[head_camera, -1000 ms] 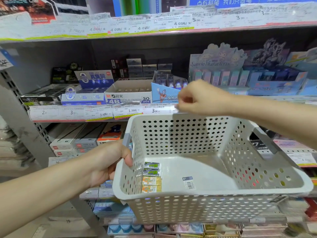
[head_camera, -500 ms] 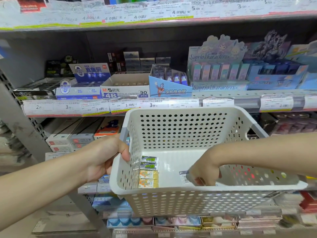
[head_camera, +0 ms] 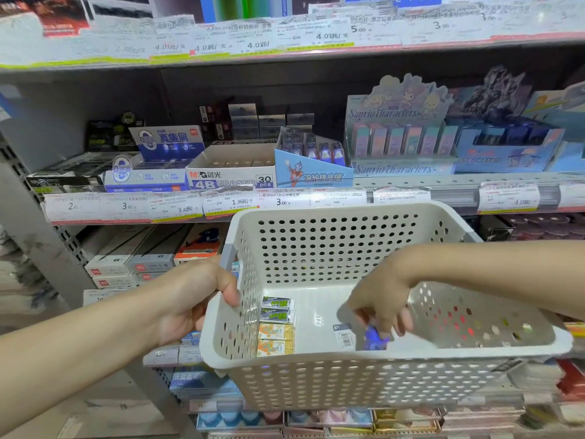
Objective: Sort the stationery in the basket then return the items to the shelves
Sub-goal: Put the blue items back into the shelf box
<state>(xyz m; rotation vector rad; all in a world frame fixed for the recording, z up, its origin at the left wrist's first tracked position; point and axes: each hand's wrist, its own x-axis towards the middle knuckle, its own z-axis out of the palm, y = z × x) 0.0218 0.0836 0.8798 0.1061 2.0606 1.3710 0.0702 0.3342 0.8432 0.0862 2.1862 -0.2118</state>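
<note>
My left hand grips the left rim of a white perforated basket held in front of the shelves. Inside, along the left wall, lie two green-labelled erasers and two orange-yellow erasers. My right hand reaches down into the basket and pinches a small blue item, blurred by motion, just above the basket floor. A barcode sticker is stuck to the floor beside it.
The middle shelf holds an open M&G 4B eraser box, a blue eraser display, a Sanrio display and blue boxes on the left. Price tags line the shelf edge. Lower shelves hold more boxed stationery.
My right hand came back from the blue display on the shelf, dropped into the basket, and now pinches a small blue item there. My left hand kept its grip on the rim.
</note>
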